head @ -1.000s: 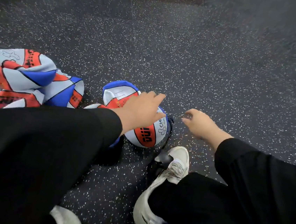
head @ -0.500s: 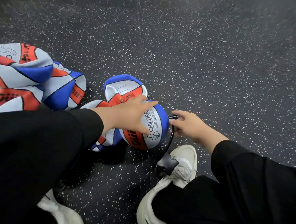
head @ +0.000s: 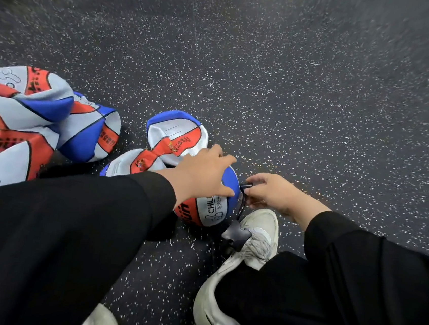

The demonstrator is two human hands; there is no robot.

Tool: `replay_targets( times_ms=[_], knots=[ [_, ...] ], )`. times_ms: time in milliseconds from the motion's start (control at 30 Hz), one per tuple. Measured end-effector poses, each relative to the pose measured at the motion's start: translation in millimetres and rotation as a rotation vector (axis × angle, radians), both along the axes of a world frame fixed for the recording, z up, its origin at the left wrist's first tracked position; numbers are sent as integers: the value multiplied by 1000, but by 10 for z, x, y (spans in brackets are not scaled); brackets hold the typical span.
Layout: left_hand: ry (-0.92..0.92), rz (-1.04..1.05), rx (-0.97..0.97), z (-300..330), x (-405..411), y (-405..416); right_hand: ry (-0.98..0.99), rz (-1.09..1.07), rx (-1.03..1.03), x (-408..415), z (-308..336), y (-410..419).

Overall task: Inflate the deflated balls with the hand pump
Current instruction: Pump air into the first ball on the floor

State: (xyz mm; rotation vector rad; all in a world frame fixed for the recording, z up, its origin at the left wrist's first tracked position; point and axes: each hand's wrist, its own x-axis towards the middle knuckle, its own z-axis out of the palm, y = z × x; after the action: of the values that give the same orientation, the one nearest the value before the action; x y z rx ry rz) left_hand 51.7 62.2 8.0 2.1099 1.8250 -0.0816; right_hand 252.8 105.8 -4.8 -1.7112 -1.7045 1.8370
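A round red, white and blue ball (head: 209,209) sits on the floor in front of me. My left hand (head: 203,173) lies over its top with the fingers spread. My right hand (head: 273,192) pinches the black nozzle end (head: 245,186) of the pump hose against the ball's right side. The thin black hose (head: 240,210) runs down to the pump's black foot (head: 236,235), which lies under the toe of my white shoe (head: 256,235). Two flat, deflated balls (head: 175,137) lie just behind the round one.
A crumpled heap of more deflated balls (head: 35,122) lies at the left. My other white shoe (head: 101,321) shows at the bottom edge. The floor (head: 308,92) is dark rubber with white speckles. Black sleeves and trousers fill the lower part of the view.
My right hand has come in from the bare floor to the ball's side and now pinches the hose nozzle there. My left hand has stayed on top of the ball.
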Motion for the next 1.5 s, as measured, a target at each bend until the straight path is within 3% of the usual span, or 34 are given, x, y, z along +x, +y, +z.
replay_targets(
  times_ms=[133, 367, 600, 833, 1133, 1267, 1500],
  knots=[
    [133, -225, 1, -33, 120, 97, 2, 4, 46, -37, 8, 7],
    [242, -214, 107, -203, 179, 88, -98, 121, 191, -43, 46, 43],
    [164, -211, 108, -203, 43, 59, -259, 377, 240, -50, 96, 147],
    [168, -250, 123, -170, 7, -12, -181, 228, 140, -256, 26, 77],
    [154, -228, 74, -110, -27, 19, -336, 69, 289, 106, 196, 271],
    [34, -192, 46, -59, -148, 59, -227, 56, 249, 17, 170, 207],
    [-5, -116, 30, -54, -308, 6, -286, 153, 305, -169, -27, 164]
  ],
)
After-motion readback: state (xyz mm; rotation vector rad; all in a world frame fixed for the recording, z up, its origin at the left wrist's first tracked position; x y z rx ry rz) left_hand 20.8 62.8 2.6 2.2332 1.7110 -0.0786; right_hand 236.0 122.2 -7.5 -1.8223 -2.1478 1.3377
